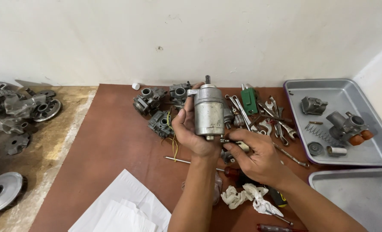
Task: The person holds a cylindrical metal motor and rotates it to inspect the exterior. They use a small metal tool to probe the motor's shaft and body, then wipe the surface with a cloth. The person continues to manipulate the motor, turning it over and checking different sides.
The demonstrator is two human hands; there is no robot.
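Left hand (191, 131) wrapped around a grey cylindrical starter motor (209, 111), held upright above the middle of the brown tabletop (113, 141), shaft end up. Right hand (255, 157) at the motor's lower end, fingers (234, 136) pinched narrow on a small dark part, too small to identify. Carburetors (156, 105) just behind, toward the far edge. Wrenches (264, 116) scattered right of the motor. Metal tray (371, 150) at the right edge, holding small parts. White rag (246, 195) near the front.

Left hand (193, 129) gripping upright starter motor (209, 112), right hand (255, 157) fingers (231, 144) at its base
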